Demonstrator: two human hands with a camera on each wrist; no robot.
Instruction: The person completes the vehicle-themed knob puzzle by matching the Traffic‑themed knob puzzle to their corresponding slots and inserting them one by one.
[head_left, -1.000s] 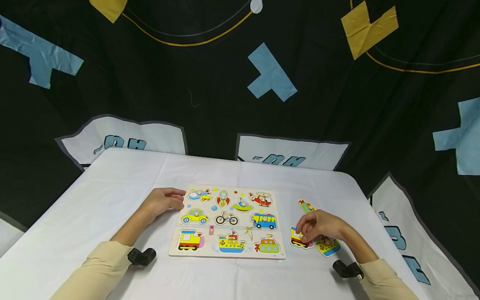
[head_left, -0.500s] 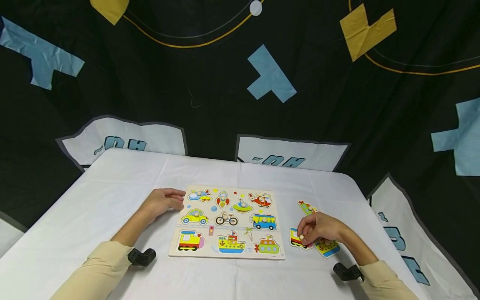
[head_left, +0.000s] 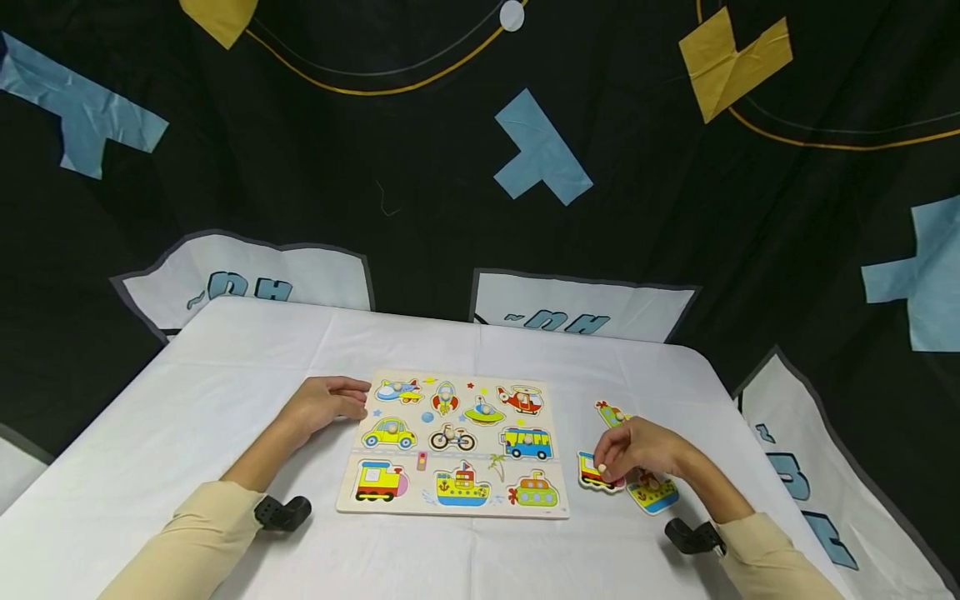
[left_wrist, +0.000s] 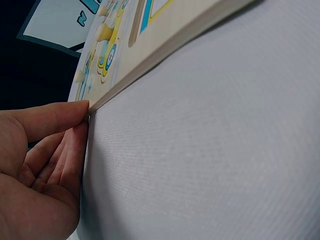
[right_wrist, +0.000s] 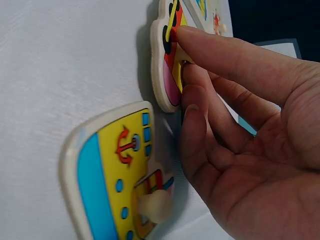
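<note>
My right hand (head_left: 645, 447) pinches the train puzzle piece (head_left: 592, 471) by its small wooden knob; in the right wrist view the thumb overlaps the piece's red and black side. That piece (right_wrist: 171, 85) is tilted, with a shadow beside it on the cloth. Partly under the right hand lies a yellow and blue ship piece (head_left: 657, 495), its round knob showing in the right wrist view. Beyond the hand is a green submarine piece (head_left: 611, 413), partly covered. My left hand (head_left: 318, 406) touches the left edge of the wooden puzzle board (head_left: 348, 493) with extended fingers.
On the board sit several knobbed pieces, among them a car (head_left: 389, 432), a bus (head_left: 527, 443) and a helicopter (head_left: 522, 400). Its front row shows train, ship and submarine pictures without knobs. A white cloth (head_left: 435, 558) covers the table; a dark curtain (head_left: 420, 183) hangs behind.
The right hand's fingers have closed on the train piece's knob, and the piece has shifted very slightly left. The left hand and the board stay put.
</note>
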